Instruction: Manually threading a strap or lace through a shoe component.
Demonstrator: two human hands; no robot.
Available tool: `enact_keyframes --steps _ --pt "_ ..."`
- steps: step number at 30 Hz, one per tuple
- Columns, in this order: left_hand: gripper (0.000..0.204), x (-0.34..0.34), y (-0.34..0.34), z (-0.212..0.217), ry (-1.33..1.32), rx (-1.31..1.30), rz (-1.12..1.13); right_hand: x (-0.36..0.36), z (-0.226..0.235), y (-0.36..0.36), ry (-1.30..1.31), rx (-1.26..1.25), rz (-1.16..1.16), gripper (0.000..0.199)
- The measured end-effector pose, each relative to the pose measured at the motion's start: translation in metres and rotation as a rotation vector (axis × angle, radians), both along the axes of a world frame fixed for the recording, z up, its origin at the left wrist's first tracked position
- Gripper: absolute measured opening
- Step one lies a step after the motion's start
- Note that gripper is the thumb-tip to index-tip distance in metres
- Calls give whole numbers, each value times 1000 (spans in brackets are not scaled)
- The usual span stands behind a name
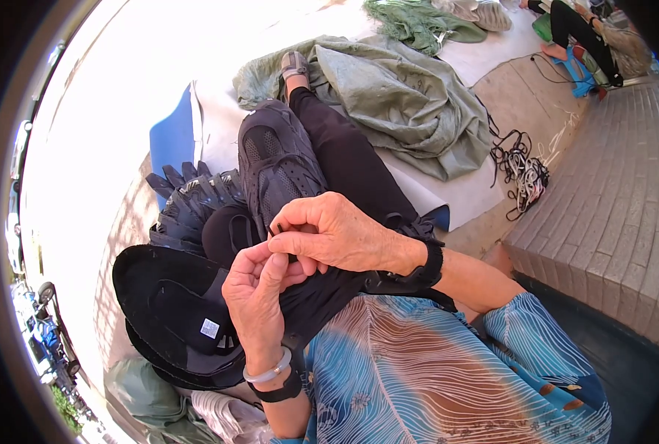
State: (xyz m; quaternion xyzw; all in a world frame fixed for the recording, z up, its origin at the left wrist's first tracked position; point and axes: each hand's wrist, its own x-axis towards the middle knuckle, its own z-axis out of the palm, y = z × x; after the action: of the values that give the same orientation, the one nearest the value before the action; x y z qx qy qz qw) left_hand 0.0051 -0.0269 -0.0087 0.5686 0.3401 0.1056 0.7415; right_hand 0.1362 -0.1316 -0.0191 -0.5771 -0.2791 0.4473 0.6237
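My two hands meet over my lap with their fingertips touching. My right hand (337,233) is closed, thumb against forefinger, pinching a thin black shoelace (277,229) whose short end sticks out. Just below and to the left, my left hand (259,288) is closed too, thumb and fingers drawn together; what they hold is hidden between the hands. Directly beyond them a black mesh shoe upper (274,166) with laces threaded through it lies along my leg. More black material lies under my hands, its shape mostly covered.
Left of me are several stacked black shoe uppers (200,200) and black curved shoe pieces (166,288). A green-grey cloth (396,96) is heaped past my outstretched leg. Tangled black and white laces (522,174) lie by the tiled step (603,222). Another person (577,37) sits far right.
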Motion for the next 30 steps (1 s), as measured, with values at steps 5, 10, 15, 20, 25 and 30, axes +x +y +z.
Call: enact_keyframes --steps 5,10,15,20,25,30 --pt "21 -3 -1 -3 11 -13 5 -2 4 -1 139 -16 6 16" --pt "19 -6 0 -5 25 35 -20 -6 -5 2 -22 52 -36 15" --pt "19 -5 -1 -5 42 5 -104 -6 -3 2 -115 11 -38 15" --pt "18 -3 -7 -3 49 -36 -117 -5 -7 1 -354 29 -69 17" --pt "20 0 -19 -1 38 62 -148 -6 -14 2 -372 100 -131 15" --pt "23 -5 -10 4 74 281 -175 -3 -5 -2 -168 86 -124 13"
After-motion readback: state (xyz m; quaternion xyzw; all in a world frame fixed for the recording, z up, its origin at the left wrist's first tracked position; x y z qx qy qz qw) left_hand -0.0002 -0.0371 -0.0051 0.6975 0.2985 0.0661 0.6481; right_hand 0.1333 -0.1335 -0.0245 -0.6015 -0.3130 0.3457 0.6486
